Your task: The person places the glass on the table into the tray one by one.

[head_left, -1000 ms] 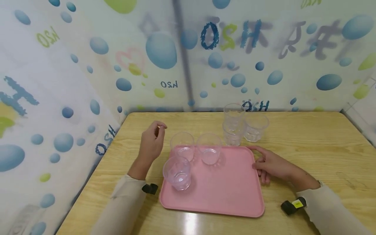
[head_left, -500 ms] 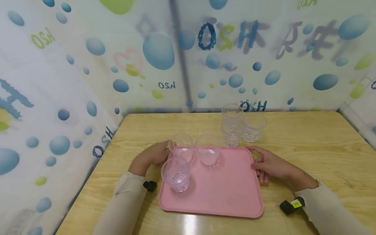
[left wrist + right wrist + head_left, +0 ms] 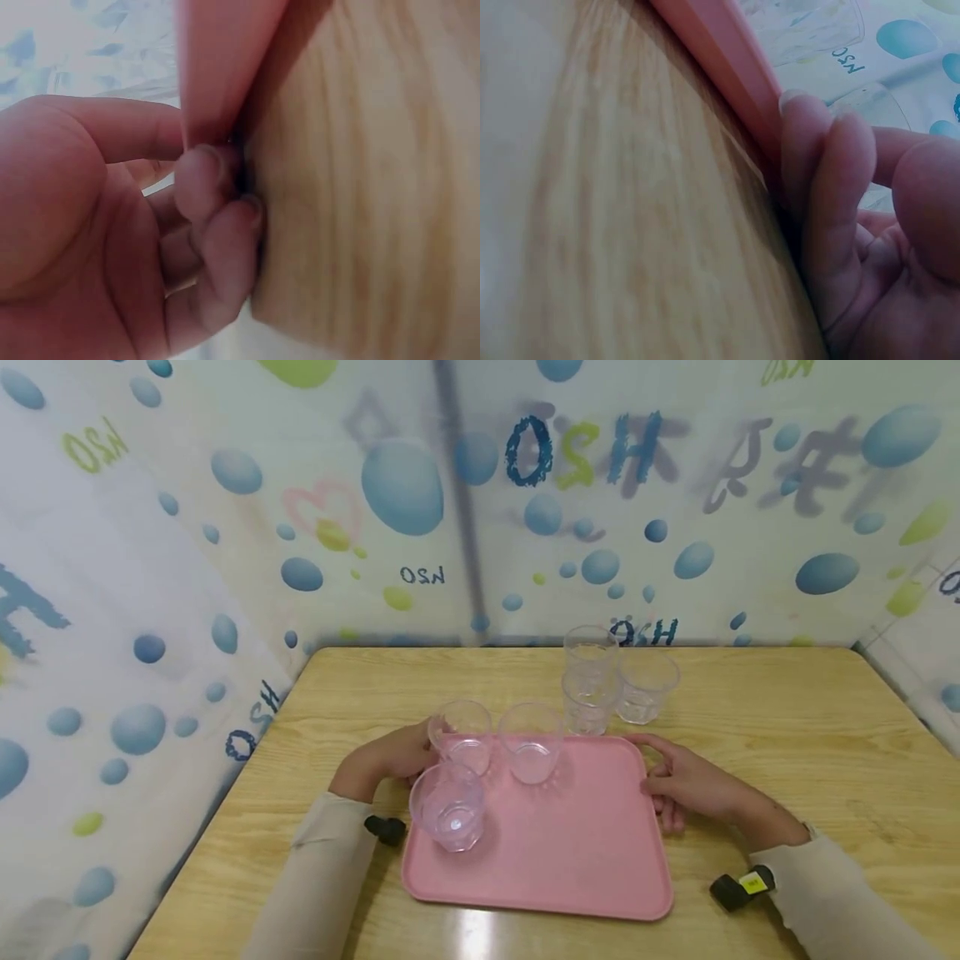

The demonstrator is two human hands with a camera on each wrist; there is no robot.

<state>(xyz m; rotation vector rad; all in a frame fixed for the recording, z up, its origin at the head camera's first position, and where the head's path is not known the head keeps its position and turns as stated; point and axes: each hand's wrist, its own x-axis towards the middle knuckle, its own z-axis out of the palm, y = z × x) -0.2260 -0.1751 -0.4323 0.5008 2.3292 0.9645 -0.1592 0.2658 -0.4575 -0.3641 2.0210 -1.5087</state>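
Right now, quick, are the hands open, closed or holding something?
Left hand: closed, holding the pink tray by its left side.
Right hand: closed, holding the pink tray's right side.

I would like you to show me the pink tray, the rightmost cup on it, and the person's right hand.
Pink tray (image 3: 542, 835), head view: bare middle surface.
Rightmost cup (image 3: 531, 742), head view: clear side wall.
Right hand (image 3: 694, 782), head view: back of the hand.

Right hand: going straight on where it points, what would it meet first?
The tray, at its right rim; the right hand seems to touch it there, though depth is unclear.
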